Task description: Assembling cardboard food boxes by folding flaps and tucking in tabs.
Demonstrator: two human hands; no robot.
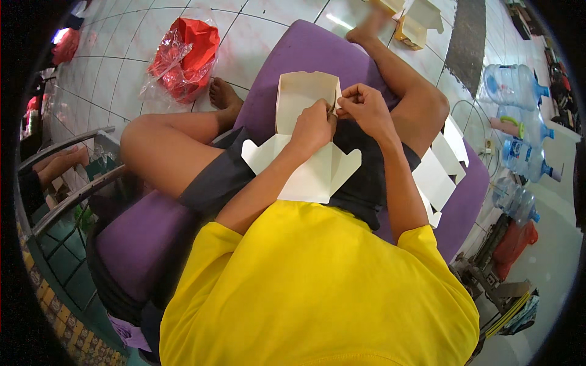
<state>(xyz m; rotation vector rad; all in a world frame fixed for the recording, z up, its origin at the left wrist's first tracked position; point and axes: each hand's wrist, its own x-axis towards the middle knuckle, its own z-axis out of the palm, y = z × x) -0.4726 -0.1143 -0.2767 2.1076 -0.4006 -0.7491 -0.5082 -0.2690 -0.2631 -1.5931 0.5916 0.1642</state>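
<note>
A cream cardboard box [299,91] sits upright between my legs, its lid and side flaps folded open toward me. My left hand [314,128] reaches into the box, its fingers closed at the inner side of the right wall. From outside, my right hand [364,108] pinches the upper edge of that same wall. The fingertips of both hands meet close together there, and my left hand hides part of the box's inside. By my right thigh lie several unfolded white cardboard blanks [436,177], partly behind my right arm.
I sit on a purple cushion [299,52] over a tiled floor. A red plastic bag in clear wrap [186,58] lies ahead left. Folded yellowish boxes [412,32] stand far right. Large blue water jugs [513,85] line the right; a metal frame [67,195] stands left, near another person's feet [61,163].
</note>
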